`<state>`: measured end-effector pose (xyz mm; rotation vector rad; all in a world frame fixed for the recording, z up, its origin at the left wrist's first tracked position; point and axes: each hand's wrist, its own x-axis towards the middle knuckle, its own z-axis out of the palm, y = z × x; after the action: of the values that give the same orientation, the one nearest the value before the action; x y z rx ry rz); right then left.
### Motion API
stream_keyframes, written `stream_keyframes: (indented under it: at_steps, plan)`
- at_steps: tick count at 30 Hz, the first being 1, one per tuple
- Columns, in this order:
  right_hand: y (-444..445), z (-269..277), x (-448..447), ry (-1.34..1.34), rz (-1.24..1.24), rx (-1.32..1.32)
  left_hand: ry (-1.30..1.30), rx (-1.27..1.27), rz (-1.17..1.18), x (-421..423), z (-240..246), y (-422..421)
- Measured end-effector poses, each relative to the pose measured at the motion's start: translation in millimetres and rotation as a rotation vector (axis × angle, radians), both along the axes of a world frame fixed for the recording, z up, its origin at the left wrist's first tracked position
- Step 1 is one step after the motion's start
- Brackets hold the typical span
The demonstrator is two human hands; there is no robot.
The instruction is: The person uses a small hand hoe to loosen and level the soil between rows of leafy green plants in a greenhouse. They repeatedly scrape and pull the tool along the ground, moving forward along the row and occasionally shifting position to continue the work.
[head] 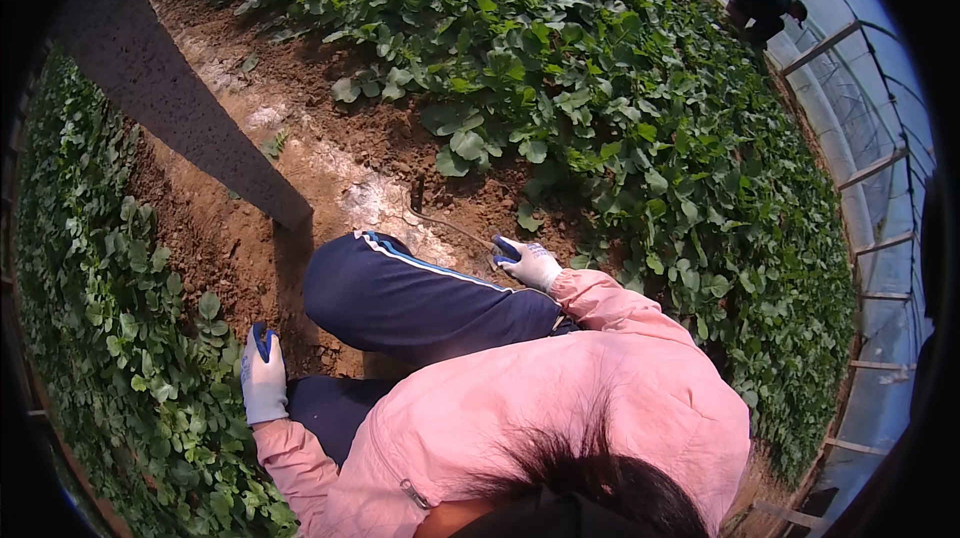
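Observation:
My right hand (pixel 531 265), in a white and blue coated glove, grips a small hand hoe (pixel 454 226). The hoe's thin bent metal neck runs up and left, and its dark blade (pixel 417 193) meets the loose brown soil. My fingers hide most of the handle. Beside my lower knee, at the edge of the left-hand plants, is my left hand (pixel 264 380), gloved the same way. Its thumb and fingers are a little apart, and nothing shows between them. Broad-leaved green plants (pixel 469 144) grow just beyond the hoe blade.
A rough concrete post (pixel 217 140) slants across the upper left, close to my raised knee (pixel 345 283). Another leafy bed (pixel 112 328) lies left of the bare soil path (pixel 202 163). Far right, a person (pixel 763 9) bends beside the greenhouse's plastic film wall (pixel 862 185).

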<state>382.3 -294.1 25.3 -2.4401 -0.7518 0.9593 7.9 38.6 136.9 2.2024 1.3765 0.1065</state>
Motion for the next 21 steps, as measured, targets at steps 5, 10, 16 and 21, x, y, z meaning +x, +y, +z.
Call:
stream_keyframes:
  at_steps: [5,10,16,21]
  plan:
    - [-9.0,-31.0,9.9,0.041,0.101,-0.041,0.107,-0.066,-0.014,23.8,-11.8,15.4]
    - [-15.5,-41.6,20.4,0.111,0.128,-0.054,0.235,-0.111,0.056,38.9,-24.3,24.7]
    - [-14.1,-41.4,25.7,0.179,0.132,-0.070,0.204,-0.151,-0.008,42.6,-53.0,42.1]
    - [-14.4,-56.2,26.7,0.207,0.135,-0.149,0.296,-0.159,-0.043,48.7,-61.4,48.0]
